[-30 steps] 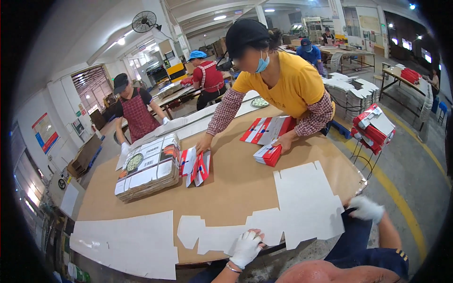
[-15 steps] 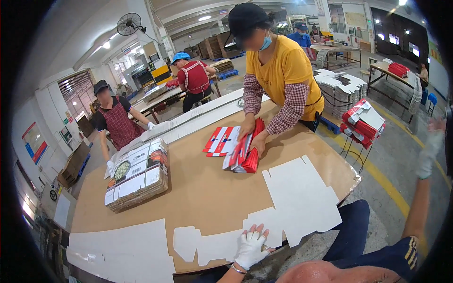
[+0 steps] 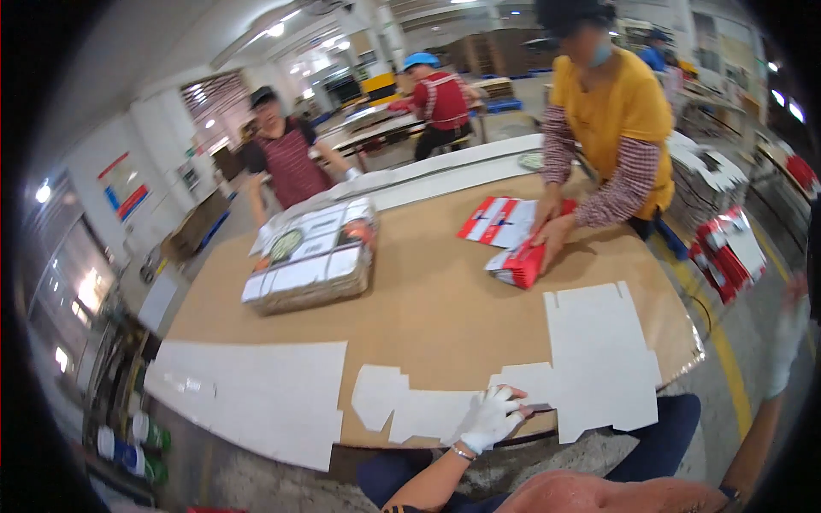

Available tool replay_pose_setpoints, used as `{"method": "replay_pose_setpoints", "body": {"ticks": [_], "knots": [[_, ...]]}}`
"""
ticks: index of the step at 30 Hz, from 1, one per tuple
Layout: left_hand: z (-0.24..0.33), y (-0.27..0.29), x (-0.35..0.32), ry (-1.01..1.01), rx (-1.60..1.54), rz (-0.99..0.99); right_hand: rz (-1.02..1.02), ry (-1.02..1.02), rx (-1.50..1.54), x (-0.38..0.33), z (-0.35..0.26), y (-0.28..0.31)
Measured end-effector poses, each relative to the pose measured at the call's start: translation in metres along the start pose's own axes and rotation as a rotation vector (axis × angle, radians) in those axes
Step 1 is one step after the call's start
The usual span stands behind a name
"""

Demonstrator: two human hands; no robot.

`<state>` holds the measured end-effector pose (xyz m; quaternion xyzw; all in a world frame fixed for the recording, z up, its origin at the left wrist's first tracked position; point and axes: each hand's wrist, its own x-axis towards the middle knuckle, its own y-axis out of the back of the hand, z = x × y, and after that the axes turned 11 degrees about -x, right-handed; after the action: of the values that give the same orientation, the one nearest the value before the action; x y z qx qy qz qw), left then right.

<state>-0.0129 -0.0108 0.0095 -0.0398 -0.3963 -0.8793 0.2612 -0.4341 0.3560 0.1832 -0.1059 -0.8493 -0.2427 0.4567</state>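
Note:
My left hand (image 3: 489,419), in a white glove with bare fingertips, lies on the narrow strip of a white cut-out cardboard sheet (image 3: 603,359). Its fingers are apart and point right, with no grip visible. My right hand (image 3: 785,342), also gloved, is raised at the far right, away from the table and partly lost in the dark rim. The fingers look stretched upward, though blurred, and nothing shows in them. Left of my left hand is another flat white sheet (image 3: 256,393), overhanging the near table edge.
On the brown table (image 3: 436,312) stands a strapped stack of printed cartons (image 3: 316,256). Across from me, a person in yellow (image 3: 611,120) handles red-and-white folded cartons (image 3: 517,261). A person in a checked apron (image 3: 295,167) stands at the far left. Red cartons (image 3: 727,252) are stacked to the right.
The view has swung, so the table and people appear further right. My left hand's fingers now point right rather than away. My right hand remains raised. The person opposite still handles the cartons.

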Motion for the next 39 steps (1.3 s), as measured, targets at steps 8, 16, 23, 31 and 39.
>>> {"method": "replay_pose_setpoints", "body": {"ticks": [8,16,23,31,39], "knots": [[0.007,-0.018,0.002,0.216,0.142,0.141,-0.937,0.551,-0.051,-0.194,-0.057,-0.066],[-0.002,-0.025,0.003,-0.016,0.383,-0.032,-1.012,0.727,-0.186,-0.206,-0.058,-0.064],[0.006,-0.020,-0.002,-0.181,0.274,-0.244,-1.105,0.746,-0.162,-0.187,-0.054,-0.049],[0.008,-0.029,-0.004,-0.185,0.243,-0.274,-1.057,0.524,0.097,-0.193,-0.057,-0.052],[0.024,-0.051,0.017,-0.281,-0.045,-0.150,-0.870,0.067,0.193,-0.212,-0.048,-0.084]]}}
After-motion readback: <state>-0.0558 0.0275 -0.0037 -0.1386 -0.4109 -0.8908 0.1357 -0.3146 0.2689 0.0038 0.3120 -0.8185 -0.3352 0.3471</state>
